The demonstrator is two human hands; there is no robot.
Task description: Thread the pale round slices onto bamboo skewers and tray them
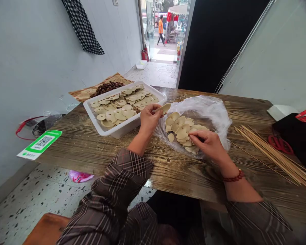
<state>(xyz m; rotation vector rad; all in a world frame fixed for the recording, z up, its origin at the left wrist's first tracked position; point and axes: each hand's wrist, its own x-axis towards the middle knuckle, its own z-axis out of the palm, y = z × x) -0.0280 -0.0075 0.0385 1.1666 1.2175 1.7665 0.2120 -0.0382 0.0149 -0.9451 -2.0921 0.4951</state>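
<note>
My left hand (150, 119) is closed on a thin, pale beige slice (165, 108), held up beside the tray's right end. My right hand (209, 143) is pinched at the pile of similar slices (181, 127), its fingertips on the edge of one slice. That pile lies on an opened clear plastic bag (211, 107). Left of it stands a white plastic tray (117, 132) with many slices threaded on thin sticks (121, 114). Whether a stick runs through the slice in my left hand is too small to tell.
Bamboo skewers (272, 153) lie loose on the wooden table (132, 160) at right, beside red-handled scissors (280, 143). Behind the tray, dark brown pieces (108, 87) rest on a patterned sheet. A green QR-code card (40, 144) sits at the left edge. A person walks outside the doorway.
</note>
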